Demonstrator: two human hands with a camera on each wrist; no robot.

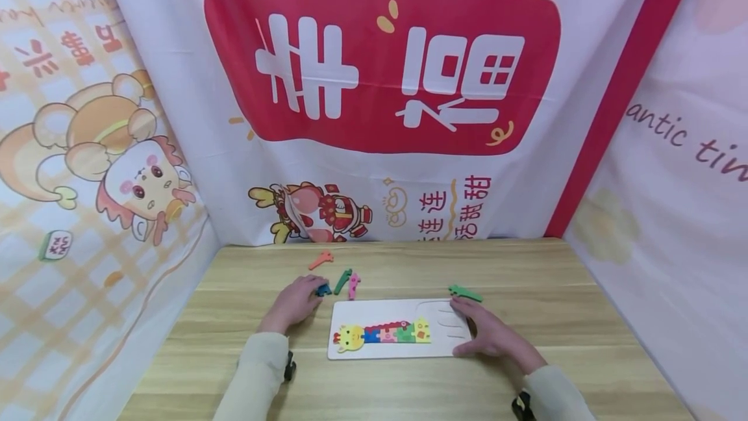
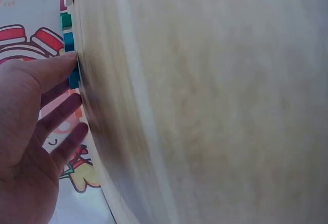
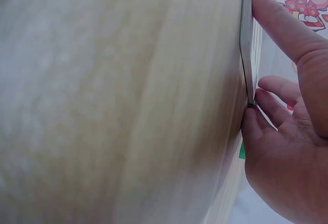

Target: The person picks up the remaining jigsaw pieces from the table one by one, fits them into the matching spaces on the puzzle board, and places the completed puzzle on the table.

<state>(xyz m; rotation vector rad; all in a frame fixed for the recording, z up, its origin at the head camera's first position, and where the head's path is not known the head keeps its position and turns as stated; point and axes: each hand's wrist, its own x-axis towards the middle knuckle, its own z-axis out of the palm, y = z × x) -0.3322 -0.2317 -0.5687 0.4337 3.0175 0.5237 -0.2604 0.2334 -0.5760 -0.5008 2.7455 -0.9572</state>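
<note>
My left hand (image 1: 296, 301) pinches a small dark blue puzzle piece (image 1: 324, 290) on the table, left of the board. In the left wrist view the thumb lies against the blue piece, partly covering it, and the other fingers spread behind. A white puzzle board (image 1: 380, 351) lies flat in the middle. Its giraffe puzzle (image 1: 388, 333) has a yellow head at the left and colourful body blocks joined to its right. With thumb and fingers on opposite edges, my right hand (image 1: 491, 332) holds the board's right end, beside the bare outlined leg slots.
Near the left hand lie an orange piece (image 1: 321, 260), a dark green piece (image 1: 343, 281) and a pink piece (image 1: 354, 285). A bright green piece (image 1: 465, 293) sits behind the board's right end. Printed cloth (image 1: 380, 167) hangs along the wooden table's (image 1: 409, 388) back and sides.
</note>
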